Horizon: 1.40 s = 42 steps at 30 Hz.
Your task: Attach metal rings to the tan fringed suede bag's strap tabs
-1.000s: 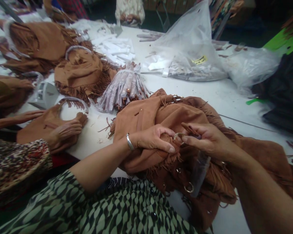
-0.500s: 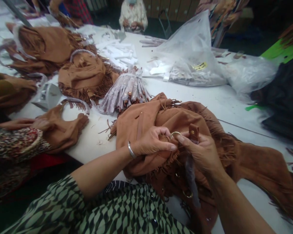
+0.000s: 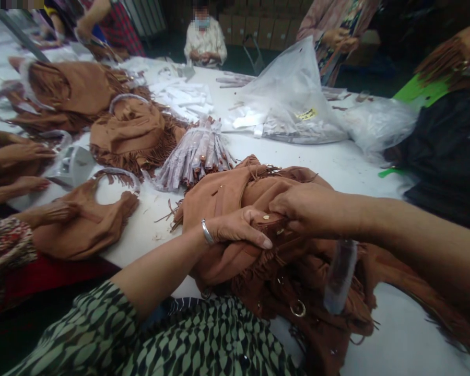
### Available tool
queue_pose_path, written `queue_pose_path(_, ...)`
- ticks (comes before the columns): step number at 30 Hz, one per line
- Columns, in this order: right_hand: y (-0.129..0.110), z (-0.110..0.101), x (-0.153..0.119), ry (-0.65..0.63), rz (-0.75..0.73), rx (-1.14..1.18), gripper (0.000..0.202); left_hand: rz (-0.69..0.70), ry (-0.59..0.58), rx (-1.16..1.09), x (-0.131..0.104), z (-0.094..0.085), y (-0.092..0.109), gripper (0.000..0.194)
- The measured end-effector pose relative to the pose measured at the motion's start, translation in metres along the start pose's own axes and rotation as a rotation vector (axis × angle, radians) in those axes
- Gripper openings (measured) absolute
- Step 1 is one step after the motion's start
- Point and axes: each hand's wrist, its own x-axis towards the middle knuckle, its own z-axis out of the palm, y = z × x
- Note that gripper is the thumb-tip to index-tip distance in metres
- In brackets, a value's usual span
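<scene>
A brown suede fringed bag [image 3: 227,196] lies bunched on the white table [image 3: 348,156] in front of me. My left hand [image 3: 238,227], a silver bracelet at its wrist, clamps down on the bag's folded top. Beside it my right hand [image 3: 309,209] pinches a short studded suede strap [image 3: 272,223] at the bag's top. A clear plastic-wrapped strap piece [image 3: 339,277] hangs below my right wrist. A metal ring [image 3: 297,309] shows on the bag's lower fringe.
More fringed brown bags [image 3: 129,130] lie at the left, where another person's hands [image 3: 23,156] work on one. A bundle of wrapped straps [image 3: 198,154] sits mid-table. Clear plastic bags [image 3: 293,99] stand behind. Black material [image 3: 446,156] lies right. People sit at the far side.
My right hand has moved up and over the bag's top, hiding the metal ring it held at the fingertips. The camera has tilted upward a little. My left hand stays pressed on the bag.
</scene>
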Motion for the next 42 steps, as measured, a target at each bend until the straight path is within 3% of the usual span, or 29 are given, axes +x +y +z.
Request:
queue_pose_path(3, 0.003, 0.001, -0.002, 0.058, -0.018, 0.157, 0.014, 0.049, 0.001, -0.094, -0.002, -0.007, -0.002, 0.039)
queue_pose_path(6, 0.005, 0.012, -0.007, 0.136, 0.058, 0.349, 0.021, 0.091, 0.021, -0.11, -0.001, -0.012, -0.006, 0.048)
queue_pose_path(11, 0.004, 0.029, -0.008, 0.233, 0.179, 0.642, 0.03, 0.007, -0.001, -0.148, 0.002, -0.012, -0.004, 0.043)
queue_pose_path(16, 0.006, 0.039, -0.014, 0.371, 0.22, 0.691, 0.042, 0.08, 0.087, -0.197, -0.003, -0.011, -0.003, 0.041)
queue_pose_path(19, 0.007, 0.048, -0.019, 0.459, 0.334, 0.825, 0.046, 0.12, 0.107, -0.214, -0.009, -0.013, -0.008, 0.042)
queue_pose_path(24, 0.002, 0.063, -0.024, 0.491, 0.549, 1.161, 0.039, 0.089, 0.133, -0.315, -0.012, -0.013, -0.014, 0.047)
queue_pose_path(29, -0.004, 0.069, -0.024, 0.502, 0.602, 1.252, 0.039, 0.062, 0.221, -0.316, -0.01, -0.011, -0.015, 0.047)
queue_pose_path(34, -0.008, 0.078, -0.015, 0.624, 0.672, 1.362, 0.038, 0.048, 0.258, -0.351, -0.008, -0.01, -0.018, 0.049)
queue_pose_path(37, -0.013, 0.083, -0.006, 0.619, 0.64, 1.44, 0.035, 0.046, 0.234, -0.304, -0.007, -0.011, -0.018, 0.049)
queue_pose_path(42, -0.018, 0.093, 0.005, 0.731, 0.561, 1.341, 0.031, 0.063, 0.233, -0.157, -0.005, -0.012, -0.018, 0.054)
